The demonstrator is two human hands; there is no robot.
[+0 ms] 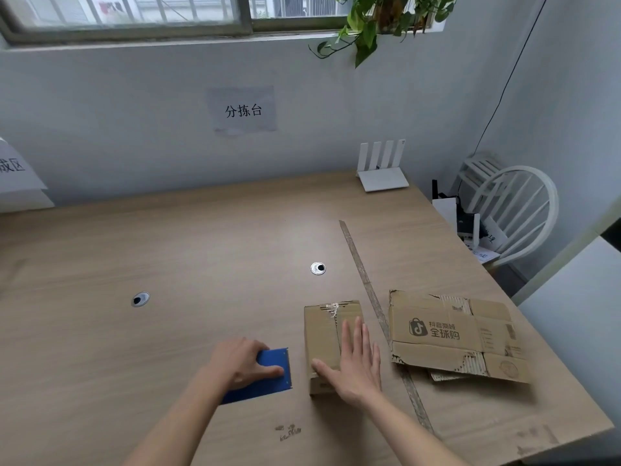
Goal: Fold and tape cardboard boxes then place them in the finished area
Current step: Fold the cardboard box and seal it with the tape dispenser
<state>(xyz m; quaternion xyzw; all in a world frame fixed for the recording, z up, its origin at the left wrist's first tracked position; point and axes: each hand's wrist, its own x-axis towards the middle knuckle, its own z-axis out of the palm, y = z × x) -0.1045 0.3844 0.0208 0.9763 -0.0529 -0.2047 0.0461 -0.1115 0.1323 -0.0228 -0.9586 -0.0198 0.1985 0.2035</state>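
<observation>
A small closed cardboard box (pixel 324 334) stands on the wooden table (pixel 201 247), its top flaps meeting along a seam. My right hand (pixel 356 361) lies flat on the box's top, fingers spread. My left hand (pixel 243 363) rests to the box's left, fingers curled over a flat blue tool (pixel 268 381) that lies on the table. A flattened cardboard box (pixel 453 338) with a printed logo lies to the right, past a strip of tape stuck on the table.
A long tape strip (pixel 366 284) runs diagonally across the table. Two round cable grommets (pixel 318 268) (pixel 140 299) sit mid-table. A white router (pixel 383 169) stands at the back right, a white chair (pixel 514 210) beyond the table's right edge. A paper sign (pixel 16 176) is at far left.
</observation>
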